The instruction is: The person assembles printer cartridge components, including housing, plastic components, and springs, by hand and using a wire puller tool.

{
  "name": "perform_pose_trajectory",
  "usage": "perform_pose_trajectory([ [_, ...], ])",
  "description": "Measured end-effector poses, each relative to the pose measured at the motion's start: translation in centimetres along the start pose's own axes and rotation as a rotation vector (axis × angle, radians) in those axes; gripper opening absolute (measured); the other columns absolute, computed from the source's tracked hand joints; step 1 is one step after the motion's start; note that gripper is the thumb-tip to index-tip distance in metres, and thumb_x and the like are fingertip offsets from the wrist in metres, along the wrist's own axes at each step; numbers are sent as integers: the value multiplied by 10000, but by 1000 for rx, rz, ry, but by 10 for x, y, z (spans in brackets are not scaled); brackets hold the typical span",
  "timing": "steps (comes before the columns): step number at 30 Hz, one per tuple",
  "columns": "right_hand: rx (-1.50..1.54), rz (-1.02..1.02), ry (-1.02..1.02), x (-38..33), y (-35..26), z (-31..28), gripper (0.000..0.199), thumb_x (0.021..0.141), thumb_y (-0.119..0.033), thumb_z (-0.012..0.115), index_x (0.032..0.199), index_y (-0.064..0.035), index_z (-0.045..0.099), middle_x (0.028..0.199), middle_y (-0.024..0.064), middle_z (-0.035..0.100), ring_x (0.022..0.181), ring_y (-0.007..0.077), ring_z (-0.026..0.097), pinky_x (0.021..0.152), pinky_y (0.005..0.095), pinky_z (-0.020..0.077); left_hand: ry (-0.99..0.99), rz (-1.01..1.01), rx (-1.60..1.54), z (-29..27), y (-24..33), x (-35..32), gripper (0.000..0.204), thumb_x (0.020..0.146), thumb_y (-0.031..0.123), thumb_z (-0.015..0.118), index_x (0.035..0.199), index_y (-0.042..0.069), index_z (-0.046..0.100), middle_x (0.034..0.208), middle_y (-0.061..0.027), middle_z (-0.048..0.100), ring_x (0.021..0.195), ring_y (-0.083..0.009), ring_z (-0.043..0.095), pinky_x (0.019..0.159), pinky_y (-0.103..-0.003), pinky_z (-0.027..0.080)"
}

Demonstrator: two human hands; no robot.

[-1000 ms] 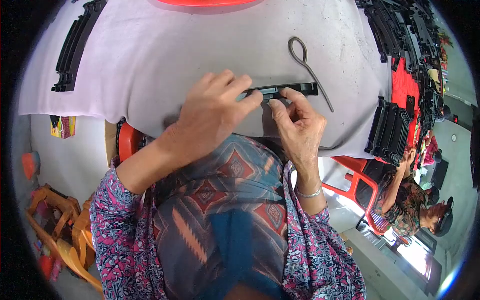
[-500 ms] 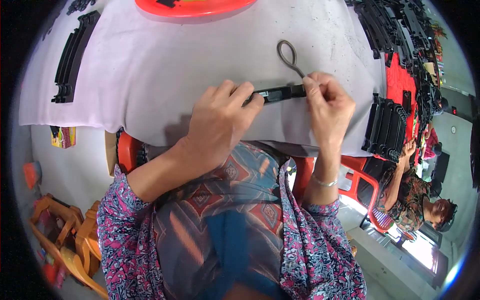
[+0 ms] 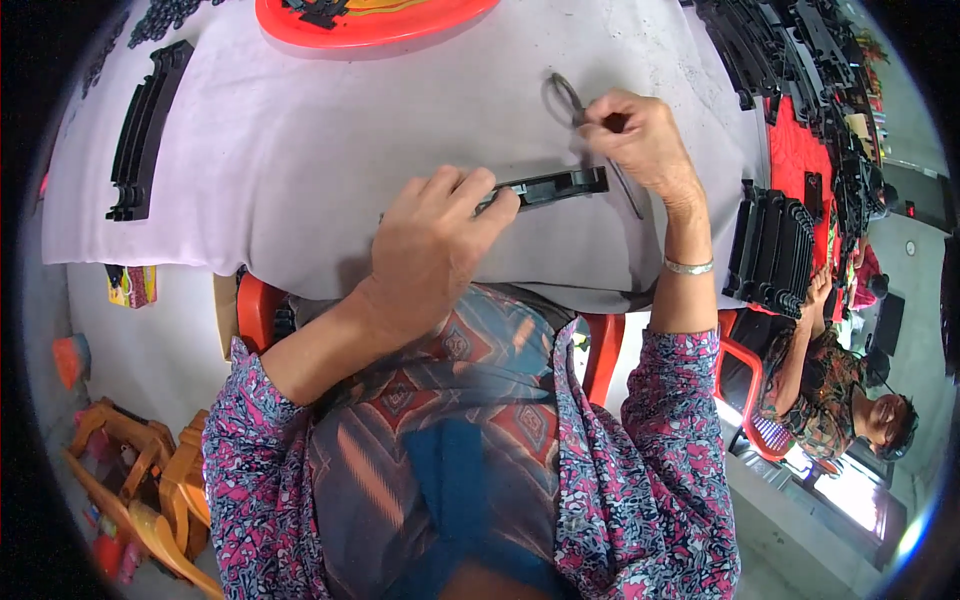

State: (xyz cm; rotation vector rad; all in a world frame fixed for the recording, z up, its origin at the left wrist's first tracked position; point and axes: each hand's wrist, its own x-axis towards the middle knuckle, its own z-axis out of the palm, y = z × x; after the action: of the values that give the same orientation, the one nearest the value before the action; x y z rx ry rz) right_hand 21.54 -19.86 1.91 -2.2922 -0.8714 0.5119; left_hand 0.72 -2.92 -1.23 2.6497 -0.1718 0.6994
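Two grips, I note: left hand [image 3: 430,228] pinches black part [image 3: 558,187] near front edge of table [image 3: 320,170], right hand [image 3: 642,140] pinches looped rod [image 3: 626,188]; slack left grip could cause skidding

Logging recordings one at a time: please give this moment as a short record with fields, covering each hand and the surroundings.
left hand: grip on black plastic channel piece
right hand: grip on looped metal rod; lift unclear
surface: pale tablecloth
far edge: red tray bearing small black pieces
table left: group of black strips
table right: row of black plastic parts
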Motion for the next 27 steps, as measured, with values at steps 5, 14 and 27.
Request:
perform_pose_trajectory([
  [5, 665, -53, 213, -18, -23, -3, 86, 910, -35, 511, 962, -38, 580, 826, 62, 581, 655, 107, 499, 597, 251, 441, -14, -7, 6, -2, 0, 0, 253, 753, 142, 577, 987, 89, 657, 943, -25, 577, 875, -192, 572, 715, -313, 451],
  [14, 1409, -451, 270, -38, -73, 33, 293, 972, -245, 528, 770, -60, 423, 633, -18, 288, 501, 74, 235, 438, 238, 190, -74, -39, -66, -5, 2, 4, 310, 755, 52, 579, 1049, 88, 670, 957, -67, 570, 913, -255, 576, 755, -381, 470],
  [27, 1416, -463, 337, -29, -70, 68, 405, 1005, -188, 544, 658, -83, 365, 532, -28, 284, 427, 69, 203, 389, 262, 180, -87, -18, -33, -6, 0, 5, 321, 764, 79, 564, 1066, 116, 666, 944, -42, 549, 877, -234, 547, 709, -362, 444],
])
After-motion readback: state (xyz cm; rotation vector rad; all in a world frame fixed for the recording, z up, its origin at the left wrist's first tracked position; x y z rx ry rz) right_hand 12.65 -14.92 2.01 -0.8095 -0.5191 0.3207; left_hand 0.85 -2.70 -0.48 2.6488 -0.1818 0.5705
